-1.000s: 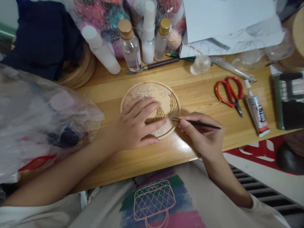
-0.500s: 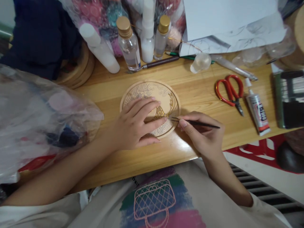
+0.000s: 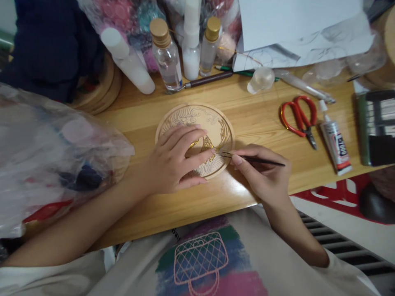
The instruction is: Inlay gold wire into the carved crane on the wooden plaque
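Observation:
A round wooden plaque [image 3: 212,120] with fine line drawing and gold wire on part of its pattern lies on the wooden table. My left hand [image 3: 175,160] rests flat across its left and lower part, fingers spread, hiding much of the design. The left index fingertip touches near the gold section right of the middle. Pinched in my right hand [image 3: 265,170] is a pair of black tweezers [image 3: 262,160]. Their tips point left onto the plaque's right side, just beside that fingertip. Whether the tips hold any wire is too small to tell.
Red-handled pliers [image 3: 298,119] and a glue tube [image 3: 335,142] lie to the right. Bottles [image 3: 166,61], a dark-handled tool [image 3: 206,80] and paper sheets [image 3: 302,37] line the back. A plastic bag [image 3: 61,156] covers the left side. The table's front edge runs close below my hands.
The left index finger has shifted very slightly left on the plaque. The tweezers stay almost in the same place.

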`<control>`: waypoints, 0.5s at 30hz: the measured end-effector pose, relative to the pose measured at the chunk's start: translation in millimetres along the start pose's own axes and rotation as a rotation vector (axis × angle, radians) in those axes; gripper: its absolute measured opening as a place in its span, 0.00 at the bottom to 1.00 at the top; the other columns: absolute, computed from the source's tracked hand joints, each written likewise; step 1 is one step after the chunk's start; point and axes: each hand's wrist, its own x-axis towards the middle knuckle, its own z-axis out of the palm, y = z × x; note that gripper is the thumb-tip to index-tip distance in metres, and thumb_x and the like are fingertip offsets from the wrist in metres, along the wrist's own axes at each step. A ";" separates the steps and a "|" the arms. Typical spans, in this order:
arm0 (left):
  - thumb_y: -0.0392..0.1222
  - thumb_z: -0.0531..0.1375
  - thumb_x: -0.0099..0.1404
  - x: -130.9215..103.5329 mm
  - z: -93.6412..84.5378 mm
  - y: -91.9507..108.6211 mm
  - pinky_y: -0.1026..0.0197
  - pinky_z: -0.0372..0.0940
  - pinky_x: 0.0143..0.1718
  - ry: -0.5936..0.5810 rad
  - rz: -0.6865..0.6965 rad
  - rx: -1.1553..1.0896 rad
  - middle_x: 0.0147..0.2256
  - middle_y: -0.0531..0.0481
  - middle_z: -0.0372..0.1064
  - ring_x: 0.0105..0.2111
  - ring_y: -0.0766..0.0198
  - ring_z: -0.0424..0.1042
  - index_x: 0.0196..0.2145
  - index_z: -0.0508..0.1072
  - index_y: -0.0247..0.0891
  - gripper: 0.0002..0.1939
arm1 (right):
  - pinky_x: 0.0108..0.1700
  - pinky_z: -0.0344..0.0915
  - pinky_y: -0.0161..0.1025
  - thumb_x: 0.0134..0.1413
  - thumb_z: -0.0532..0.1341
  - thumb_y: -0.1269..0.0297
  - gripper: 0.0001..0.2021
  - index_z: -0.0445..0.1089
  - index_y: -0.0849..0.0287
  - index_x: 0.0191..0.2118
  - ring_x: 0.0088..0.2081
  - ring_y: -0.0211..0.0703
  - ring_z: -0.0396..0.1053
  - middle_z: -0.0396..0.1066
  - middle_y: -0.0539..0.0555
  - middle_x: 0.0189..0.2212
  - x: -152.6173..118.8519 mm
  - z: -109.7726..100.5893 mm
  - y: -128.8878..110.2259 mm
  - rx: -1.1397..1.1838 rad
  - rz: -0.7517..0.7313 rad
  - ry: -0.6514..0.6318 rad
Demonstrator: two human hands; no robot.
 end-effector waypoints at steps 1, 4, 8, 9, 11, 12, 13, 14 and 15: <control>0.58 0.56 0.68 0.0 0.1 -0.1 0.38 0.61 0.58 0.002 0.003 0.004 0.58 0.34 0.61 0.60 0.41 0.61 0.54 0.71 0.36 0.26 | 0.33 0.73 0.32 0.53 0.69 0.70 0.06 0.79 0.51 0.36 0.31 0.35 0.76 0.80 0.47 0.31 0.1 -0.2 -0.2 -0.005 0.002 0.000; 0.58 0.57 0.68 0.1 -0.6 -0.3 0.38 0.62 0.58 -0.007 0.014 0.018 0.58 0.33 0.61 0.60 0.40 0.62 0.55 0.70 0.36 0.26 | 0.33 0.74 0.34 0.52 0.69 0.69 0.05 0.79 0.52 0.35 0.30 0.37 0.76 0.79 0.48 0.31 0.4 -0.4 -1.4 -0.015 0.009 0.010; 0.58 0.58 0.67 0.7 -2.2 0.4 0.39 0.61 0.59 -0.044 0.001 0.041 0.58 0.35 0.62 0.60 0.42 0.62 0.57 0.70 0.41 0.26 | 0.33 0.76 0.36 0.53 0.68 0.68 0.04 0.79 0.51 0.35 0.29 0.37 0.76 0.79 0.48 0.30 0.5 0.7 -2.5 0.020 0.045 0.047; 0.58 0.58 0.67 0.8 -2.3 0.6 0.39 0.61 0.59 -0.051 -0.003 0.048 0.59 0.36 0.62 0.61 0.42 0.62 0.57 0.69 0.42 0.26 | 0.34 0.76 0.36 0.53 0.68 0.68 0.04 0.78 0.52 0.35 0.29 0.38 0.76 0.79 0.48 0.30 0.5 1.0 -2.5 0.023 0.057 0.060; 0.59 0.58 0.67 0.9 -2.3 1.0 0.39 0.61 0.59 -0.051 -0.008 0.055 0.59 0.36 0.63 0.61 0.43 0.62 0.57 0.69 0.43 0.27 | 0.34 0.77 0.38 0.52 0.69 0.67 0.03 0.78 0.52 0.34 0.28 0.39 0.76 0.79 0.49 0.30 0.5 1.5 -2.3 0.019 0.076 0.074; 0.59 0.58 0.66 0.9 -2.2 1.2 0.39 0.60 0.59 -0.049 -0.011 0.058 0.59 0.37 0.63 0.61 0.43 0.62 0.57 0.70 0.43 0.27 | 0.34 0.77 0.38 0.52 0.69 0.67 0.03 0.78 0.52 0.34 0.28 0.39 0.76 0.79 0.49 0.30 0.5 1.6 -2.1 0.017 0.078 0.075; 0.59 0.58 0.66 0.8 -2.0 1.4 0.39 0.60 0.60 -0.050 -0.014 0.061 0.59 0.37 0.63 0.61 0.43 0.62 0.57 0.70 0.43 0.27 | 0.34 0.77 0.38 0.52 0.69 0.67 0.03 0.78 0.52 0.34 0.28 0.39 0.76 0.79 0.49 0.30 0.5 1.6 -2.0 0.019 0.076 0.071; 0.59 0.59 0.66 0.8 -1.8 1.5 0.40 0.60 0.60 -0.053 -0.014 0.062 0.59 0.37 0.63 0.61 0.43 0.61 0.57 0.70 0.43 0.27 | 0.34 0.77 0.38 0.52 0.69 0.67 0.03 0.78 0.52 0.34 0.28 0.38 0.76 0.79 0.49 0.30 0.6 1.6 -2.0 0.022 0.074 0.068; 0.59 0.59 0.66 0.8 -1.7 1.6 0.40 0.60 0.60 -0.057 -0.013 0.064 0.59 0.37 0.62 0.61 0.43 0.61 0.57 0.70 0.43 0.27 | 0.34 0.76 0.37 0.52 0.69 0.68 0.03 0.78 0.52 0.34 0.29 0.38 0.76 0.79 0.48 0.30 0.7 1.5 -2.0 0.027 0.072 0.065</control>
